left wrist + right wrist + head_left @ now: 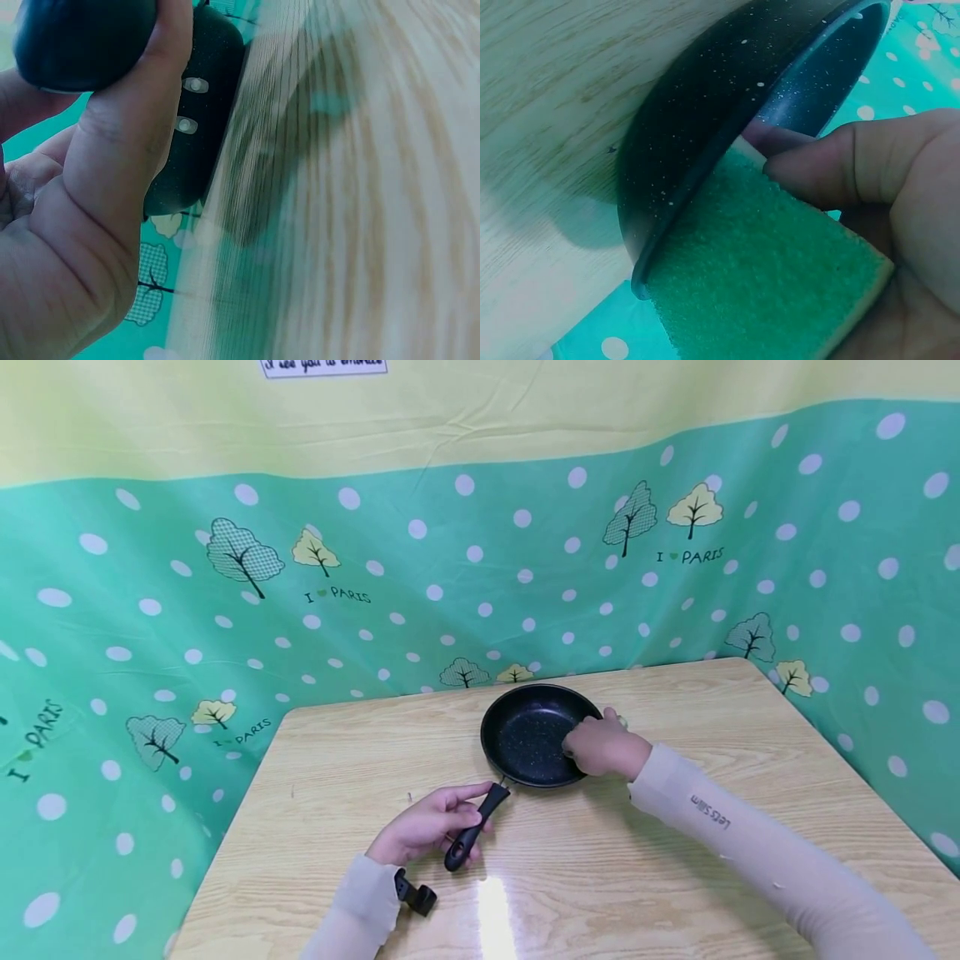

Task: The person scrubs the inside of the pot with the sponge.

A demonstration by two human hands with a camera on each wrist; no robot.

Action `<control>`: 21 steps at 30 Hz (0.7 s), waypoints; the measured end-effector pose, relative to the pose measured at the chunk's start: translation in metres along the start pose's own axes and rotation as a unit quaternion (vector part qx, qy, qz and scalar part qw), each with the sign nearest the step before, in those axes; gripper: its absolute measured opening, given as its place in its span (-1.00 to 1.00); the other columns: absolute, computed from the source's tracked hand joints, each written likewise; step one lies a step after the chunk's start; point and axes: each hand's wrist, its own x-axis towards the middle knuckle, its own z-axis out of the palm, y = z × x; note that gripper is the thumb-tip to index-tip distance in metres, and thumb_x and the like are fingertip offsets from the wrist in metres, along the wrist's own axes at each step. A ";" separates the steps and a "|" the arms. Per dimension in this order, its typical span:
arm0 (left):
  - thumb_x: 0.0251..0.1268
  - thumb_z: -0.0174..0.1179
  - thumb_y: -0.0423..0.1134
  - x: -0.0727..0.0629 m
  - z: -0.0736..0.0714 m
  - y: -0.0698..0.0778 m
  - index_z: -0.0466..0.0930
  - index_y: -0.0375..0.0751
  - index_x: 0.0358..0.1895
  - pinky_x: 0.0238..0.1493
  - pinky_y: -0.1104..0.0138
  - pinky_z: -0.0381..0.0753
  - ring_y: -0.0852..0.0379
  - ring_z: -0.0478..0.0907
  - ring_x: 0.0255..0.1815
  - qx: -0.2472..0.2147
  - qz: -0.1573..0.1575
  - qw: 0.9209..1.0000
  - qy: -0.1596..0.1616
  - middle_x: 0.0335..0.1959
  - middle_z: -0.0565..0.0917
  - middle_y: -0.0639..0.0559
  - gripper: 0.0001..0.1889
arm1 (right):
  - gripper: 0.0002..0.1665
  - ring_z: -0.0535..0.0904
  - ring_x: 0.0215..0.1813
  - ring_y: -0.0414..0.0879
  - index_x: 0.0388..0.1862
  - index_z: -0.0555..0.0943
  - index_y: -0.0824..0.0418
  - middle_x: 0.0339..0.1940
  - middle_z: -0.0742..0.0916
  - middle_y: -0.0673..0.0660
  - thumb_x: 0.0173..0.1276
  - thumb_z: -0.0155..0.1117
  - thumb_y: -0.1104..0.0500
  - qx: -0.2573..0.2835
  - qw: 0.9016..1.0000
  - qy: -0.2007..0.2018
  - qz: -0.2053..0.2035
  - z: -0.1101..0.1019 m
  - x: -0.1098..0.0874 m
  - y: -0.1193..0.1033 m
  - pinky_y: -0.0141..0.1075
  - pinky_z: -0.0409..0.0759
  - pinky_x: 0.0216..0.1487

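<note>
A black frying pan (528, 739) with a light-speckled surface is near the far side of the table. My left hand (427, 820) grips its black handle (489, 802), thumb along the top. In the left wrist view the handle's rounded end (82, 41) juts out past the fingers. My right hand (606, 748) is at the pan's right side and holds a green scouring sponge (757, 262) with a pale edge. The right wrist view has the sponge against the pan's rim, thumb on its near side; the other fingers are largely hidden behind it.
The light wood-grain table (360, 743) reaches back to a green dotted curtain (405, 560) printed with trees. A black strap with a small device (416, 895) sits at the left wrist. Light glares off the tabletop near the front.
</note>
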 end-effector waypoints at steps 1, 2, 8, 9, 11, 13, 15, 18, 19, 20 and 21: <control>0.67 0.06 -0.32 0.000 0.000 0.000 0.04 -0.19 0.72 -0.27 0.19 0.80 0.03 0.74 -0.38 0.001 0.000 1.000 -0.001 0.10 0.65 -0.34 -0.31 | -0.70 0.64 0.06 0.08 0.09 0.82 0.12 0.07 0.82 0.12 0.59 0.19 0.22 0.004 1.000 -0.001 -0.003 -0.001 -0.001 0.000 0.17 0.33 0.23; 0.67 0.06 -0.32 0.000 0.000 0.000 0.03 -0.19 0.72 -0.27 0.19 0.79 0.03 0.74 -0.38 0.001 0.001 1.000 -0.001 0.10 0.65 -0.35 -0.31 | -0.70 0.66 0.10 0.09 0.10 0.82 0.12 0.08 0.82 0.12 0.59 0.19 0.22 0.008 1.000 -0.002 -0.005 -0.002 -0.001 0.000 0.21 0.32 0.28; 0.67 0.04 -0.32 0.001 0.001 0.000 0.02 -0.21 0.72 -0.26 0.21 0.79 0.04 0.75 -0.36 0.003 0.004 1.000 -0.005 0.12 0.65 -0.37 -0.31 | -0.66 0.66 0.26 0.12 0.13 0.81 0.12 0.12 0.81 0.09 0.56 0.17 0.28 0.041 0.999 -0.019 -0.019 -0.005 -0.003 0.001 0.40 0.19 0.47; 0.67 0.04 -0.33 0.001 0.001 0.000 0.01 -0.21 0.72 -0.26 0.21 0.79 0.05 0.75 -0.36 0.003 0.005 1.000 -0.006 0.12 0.65 -0.36 -0.31 | -0.65 0.65 0.28 0.12 0.13 0.81 0.12 0.13 0.81 0.09 0.56 0.16 0.29 0.047 0.998 -0.022 -0.022 -0.005 -0.004 0.001 0.43 0.15 0.49; 0.68 0.04 -0.33 0.001 0.001 0.000 0.00 -0.22 0.73 -0.26 0.22 0.79 0.05 0.76 -0.36 0.004 0.007 1.000 -0.010 0.12 0.64 -0.36 -0.31 | -0.64 0.63 0.32 0.14 0.15 0.80 0.12 0.13 0.81 0.07 0.56 0.15 0.30 0.057 0.998 -0.029 -0.024 -0.005 -0.004 0.002 0.48 0.08 0.51; 0.67 0.04 -0.33 0.002 0.001 -0.001 -0.02 -0.24 0.73 -0.26 0.23 0.79 0.05 0.76 -0.36 0.007 0.010 1.000 -0.014 0.11 0.63 -0.36 -0.30 | -0.65 0.62 0.34 0.15 0.15 0.80 0.12 0.14 0.81 0.06 0.56 0.16 0.28 0.065 0.997 -0.034 -0.026 -0.005 -0.004 0.002 0.52 0.03 0.51; 0.67 0.05 -0.33 0.002 0.000 -0.001 -0.01 -0.23 0.72 -0.26 0.22 0.79 0.04 0.76 -0.36 0.006 0.008 1.000 -0.011 0.10 0.64 -0.35 -0.30 | -0.65 0.61 0.36 0.14 0.16 0.79 0.12 0.15 0.80 0.06 0.59 0.14 0.26 0.074 0.996 -0.037 -0.026 -0.005 -0.004 0.003 0.53 -0.02 0.52; 0.66 0.05 -0.34 0.001 0.000 -0.001 0.01 -0.21 0.72 -0.27 0.21 0.79 0.03 0.75 -0.37 0.006 0.005 1.000 -0.004 0.11 0.64 -0.37 -0.30 | -0.66 0.62 0.34 0.13 0.14 0.80 0.12 0.13 0.81 0.04 0.59 0.14 0.25 0.079 0.996 -0.037 -0.032 -0.006 -0.002 0.004 0.53 -0.03 0.52; 0.66 0.05 -0.34 0.001 0.000 0.000 0.03 -0.20 0.72 -0.27 0.20 0.79 0.03 0.75 -0.37 0.004 0.002 1.000 0.001 0.10 0.64 -0.37 -0.31 | -0.66 0.63 0.34 0.12 0.14 0.80 0.11 0.12 0.81 0.04 0.60 0.14 0.25 0.079 0.996 -0.037 -0.034 -0.006 -0.002 0.004 0.53 -0.03 0.52; 0.66 0.06 -0.34 0.001 0.000 0.000 0.05 -0.18 0.72 -0.27 0.19 0.79 0.03 0.75 -0.38 0.003 -0.002 1.000 0.005 0.10 0.65 -0.36 -0.32 | -0.66 0.63 0.33 0.12 0.13 0.80 0.11 0.12 0.81 0.04 0.60 0.13 0.25 0.080 0.995 -0.039 -0.037 -0.006 -0.001 0.005 0.53 -0.02 0.52; 0.66 0.05 -0.34 0.001 0.001 0.001 0.06 -0.18 0.72 -0.27 0.19 0.79 0.03 0.75 -0.38 0.002 -0.002 1.000 0.006 0.09 0.65 -0.36 -0.32 | -0.66 0.63 0.33 0.12 0.13 0.80 0.11 0.12 0.81 0.04 0.60 0.13 0.25 0.082 0.995 -0.041 -0.039 -0.006 -0.001 0.005 0.53 -0.02 0.52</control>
